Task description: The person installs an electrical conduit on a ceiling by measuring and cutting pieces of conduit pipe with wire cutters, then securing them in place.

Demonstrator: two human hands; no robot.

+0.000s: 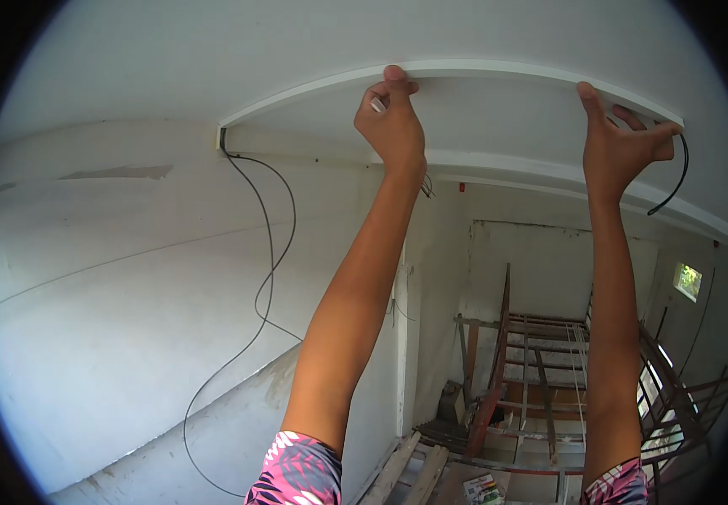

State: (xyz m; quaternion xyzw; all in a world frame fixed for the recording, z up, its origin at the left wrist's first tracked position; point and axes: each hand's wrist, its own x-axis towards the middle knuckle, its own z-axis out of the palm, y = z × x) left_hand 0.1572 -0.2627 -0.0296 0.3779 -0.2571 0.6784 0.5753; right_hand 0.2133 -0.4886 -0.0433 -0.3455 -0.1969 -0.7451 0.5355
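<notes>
A long, narrow white cable trunking (499, 67) runs along the ceiling above me, bowed by the wide lens. My left hand (393, 122) is raised to its middle, thumb pressed on the strip and fingers curled. A small white piece (377, 105) pokes out between those fingers; its kind is unclear. Close to the strip's right end, my right hand (621, 156) holds it with the thumb on its edge and a finger reaching to the tip. A short black cable (684, 172) dangles from that end. From the left end, longer black cables (267, 227) hang in loops down the wall.
A pale wall (111, 244) with a peeled patch stands at the left. Below are rusty metal scaffold frames (541, 370), wooden planks (406, 471) and more metal bars (675, 412) at the right. A ceiling beam (499, 162) crosses behind my hands. A small window (687, 282) shows far right.
</notes>
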